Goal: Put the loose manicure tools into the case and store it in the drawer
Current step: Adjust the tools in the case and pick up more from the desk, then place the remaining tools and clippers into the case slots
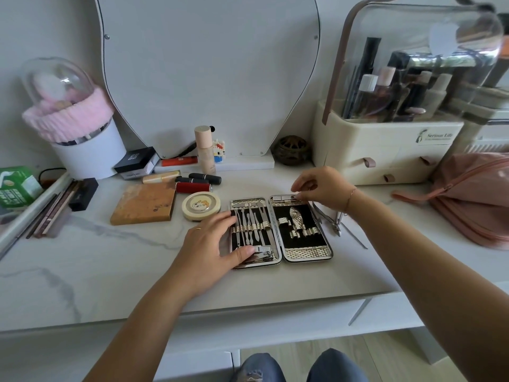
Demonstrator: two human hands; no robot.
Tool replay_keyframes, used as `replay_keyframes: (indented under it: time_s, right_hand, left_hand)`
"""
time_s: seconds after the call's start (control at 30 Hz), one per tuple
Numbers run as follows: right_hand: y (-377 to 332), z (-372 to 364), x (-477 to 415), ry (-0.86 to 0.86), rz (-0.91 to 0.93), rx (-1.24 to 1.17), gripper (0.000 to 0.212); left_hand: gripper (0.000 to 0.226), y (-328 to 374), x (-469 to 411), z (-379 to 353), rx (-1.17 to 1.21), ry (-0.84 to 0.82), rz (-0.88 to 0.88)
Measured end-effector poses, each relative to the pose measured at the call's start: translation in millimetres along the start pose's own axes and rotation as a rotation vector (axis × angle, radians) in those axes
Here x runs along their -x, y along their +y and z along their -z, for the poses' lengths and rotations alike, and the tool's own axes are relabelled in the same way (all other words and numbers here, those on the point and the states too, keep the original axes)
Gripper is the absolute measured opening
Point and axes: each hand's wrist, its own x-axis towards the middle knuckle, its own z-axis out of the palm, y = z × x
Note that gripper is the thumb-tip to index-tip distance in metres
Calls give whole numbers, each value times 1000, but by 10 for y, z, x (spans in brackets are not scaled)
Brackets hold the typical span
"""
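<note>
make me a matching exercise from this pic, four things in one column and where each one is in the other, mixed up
1 nippers
2 round compact
3 left hand
4 pink bag

a resting on the left half of the case
b farthest right
c just left of the case
d loose, just right of the case

Pairs: 1-d, 2-c, 3-a, 4-b
</note>
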Motion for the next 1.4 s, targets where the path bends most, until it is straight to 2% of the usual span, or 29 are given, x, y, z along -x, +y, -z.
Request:
replay_keyframes:
  time_s: [0.13,0.2,0.33,0.53,0.73,0.9,1.1,1.2,1.3,1.4]
  right_hand:
    - [153,145,240,187,-94,-62,9]
    - [267,206,406,217,-168,-32,6]
    - [439,212,624,199,-322,20,21]
    - [305,134,600,158,-448,165,36]
    - [235,83,463,132,-559,261,26]
    - [208,81,437,148,-605,257,32]
    - [223,82,462,188,-572,177,22]
    - [187,129,509,230,-531,119,23]
    - [58,166,542,278,-376,72,30]
    - [-225,153,563,187,-115,53,18]
  left_hand:
    - [94,22,3,3,10,5,1]
    - [95,21,5,5,14,7,-6]
    - [96,22,4,3,28,16,-16]
    - [91,42,21,19,22,-1,-8]
    - [84,85,39,32,25,-12,2]
    - [83,76,38,34,35,-16,11]
    - [83,71,38,38,42,-12,18]
    - [81,87,37,35,40,-8,10]
    - [79,104,33,43,76,7,4]
    - [69,180,27,112,137,91,-77]
